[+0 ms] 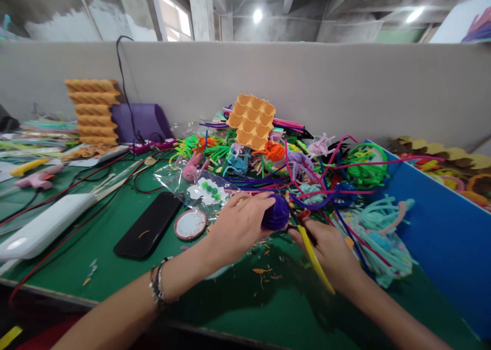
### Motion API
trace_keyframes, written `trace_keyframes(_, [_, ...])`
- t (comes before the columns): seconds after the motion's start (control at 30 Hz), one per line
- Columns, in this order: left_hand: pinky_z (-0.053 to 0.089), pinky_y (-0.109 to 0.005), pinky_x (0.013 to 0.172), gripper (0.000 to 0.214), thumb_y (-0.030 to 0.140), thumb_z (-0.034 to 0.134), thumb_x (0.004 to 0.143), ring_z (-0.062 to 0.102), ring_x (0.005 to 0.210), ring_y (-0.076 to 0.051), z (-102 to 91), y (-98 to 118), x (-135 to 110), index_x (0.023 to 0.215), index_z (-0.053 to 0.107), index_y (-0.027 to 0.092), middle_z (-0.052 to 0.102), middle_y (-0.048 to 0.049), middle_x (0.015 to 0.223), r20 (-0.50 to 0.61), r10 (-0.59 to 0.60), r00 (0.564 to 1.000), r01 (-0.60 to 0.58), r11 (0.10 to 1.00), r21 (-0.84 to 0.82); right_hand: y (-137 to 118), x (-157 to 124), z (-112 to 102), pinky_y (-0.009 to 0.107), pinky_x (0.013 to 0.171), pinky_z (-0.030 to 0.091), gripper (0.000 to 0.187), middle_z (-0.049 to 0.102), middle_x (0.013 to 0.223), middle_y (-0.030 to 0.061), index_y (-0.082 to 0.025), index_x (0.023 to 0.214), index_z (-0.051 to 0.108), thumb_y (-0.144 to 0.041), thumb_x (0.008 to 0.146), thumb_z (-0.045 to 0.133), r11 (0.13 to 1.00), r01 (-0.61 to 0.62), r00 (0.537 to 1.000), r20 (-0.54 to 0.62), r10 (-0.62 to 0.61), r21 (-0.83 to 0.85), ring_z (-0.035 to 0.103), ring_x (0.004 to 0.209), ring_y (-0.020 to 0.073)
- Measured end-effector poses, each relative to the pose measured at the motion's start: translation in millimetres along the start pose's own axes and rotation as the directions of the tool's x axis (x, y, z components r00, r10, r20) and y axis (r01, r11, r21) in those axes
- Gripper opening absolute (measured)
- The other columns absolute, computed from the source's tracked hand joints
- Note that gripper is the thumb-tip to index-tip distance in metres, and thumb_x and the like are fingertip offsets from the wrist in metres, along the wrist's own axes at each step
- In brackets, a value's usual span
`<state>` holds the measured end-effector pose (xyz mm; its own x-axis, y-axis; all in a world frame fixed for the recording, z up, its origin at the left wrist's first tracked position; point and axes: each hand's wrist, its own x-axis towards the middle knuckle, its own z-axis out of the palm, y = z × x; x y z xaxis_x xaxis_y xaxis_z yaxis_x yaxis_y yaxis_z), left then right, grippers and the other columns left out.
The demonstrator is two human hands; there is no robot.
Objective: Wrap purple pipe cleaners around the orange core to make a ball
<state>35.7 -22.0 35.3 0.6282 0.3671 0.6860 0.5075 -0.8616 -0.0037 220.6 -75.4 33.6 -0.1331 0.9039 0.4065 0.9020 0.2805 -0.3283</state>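
Note:
My left hand is closed around a fuzzy deep-purple ball, which looks made of pipe cleaner and shows beyond the fingertips. Just to its right, my right hand grips a yellow-handled cutting tool. The tool's narrow dark end points up beside the ball; its exact kind is hard to make out. Small orange trimmings are scattered on the green table below both hands. Behind them lies a heap of coloured pipe cleaners, some bundled and some loose.
A black phone, a round white-topped lid and a white hot-iron-like device lie left. Red and black cords cross there, near a pink glue gun. An orange egg-crate piece tops the heap. A blue panel stands right.

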Motion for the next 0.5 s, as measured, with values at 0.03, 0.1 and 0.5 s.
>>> trace_keyframes(0.03, [0.047,-0.036,0.084,0.032,0.033,0.051,0.087,0.062,0.103,-0.021,0.1,0,1,0.112,0.043,0.014,0.066,-0.0104,0.107,-0.003,-0.01,1.0,0.01,1.0,-0.011,0,2,-1,0.024,0.043,0.031,0.048,0.047,0.047,0.0008,-0.023,0.056,0.038,-0.057,0.087,0.022,1.0,0.004,1.0,0.0,-0.004,0.008,0.044,0.042,0.0132])
trace_keyframes(0.1, [0.048,-0.036,0.083,0.036,0.036,0.054,0.085,0.063,0.099,-0.021,-0.1,-1,4,0.112,0.042,0.016,0.066,-0.0094,0.106,-0.007,-0.05,0.999,0.049,0.998,-0.049,3,6,-7,0.023,0.043,0.032,0.048,0.047,0.046,-0.0001,-0.023,0.056,0.035,-0.057,0.087,0.021,1.0,-0.005,1.0,0.01,0.006,-0.021,0.044,0.043,0.0125])
trace_keyframes(0.5, [0.05,-0.04,0.087,0.06,0.034,0.06,0.08,0.056,0.108,-0.023,-0.7,-6,-14,0.128,0.027,0.02,0.054,-0.0114,0.116,-0.179,-0.186,0.966,0.148,0.967,-0.209,56,-3,-12,0.028,0.046,0.035,0.019,0.059,0.06,0.0071,-0.021,0.06,0.046,-0.033,0.075,0.046,0.942,-0.131,0.981,0.096,0.168,-0.31,0.056,0.051,0.0202])
